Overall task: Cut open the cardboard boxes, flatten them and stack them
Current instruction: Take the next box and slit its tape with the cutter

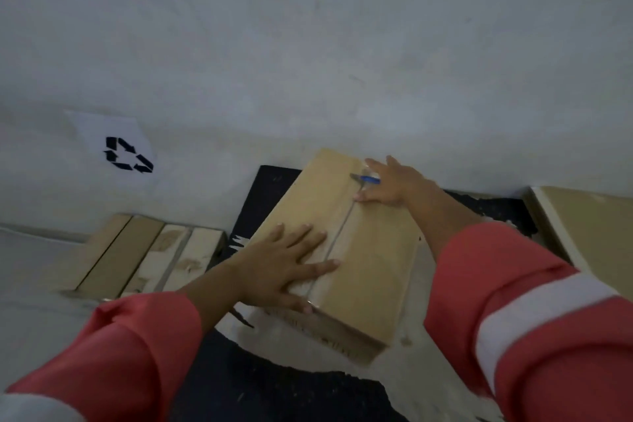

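The blue-handled cutter (368,179) is mostly hidden under the right hand (397,183); whether that hand grips it or only presses on it cannot be told. The cardboard piece (582,229) at the right runs off the picture's edge. The left sleeve (113,353) and right sleeve (531,319) are cut off at the near edge.

The box (370,271) is matt brown cardboard, its seam sealed with glossy clear tape (337,233). The cutter (368,178) has a blue plastic handle and a dull metal blade. The black mat (274,181) looks rough and flaking. The wall (308,44) is matt, uneven plaster with a white paper sign (116,147). The sleeves (513,267) are orange-red cloth.
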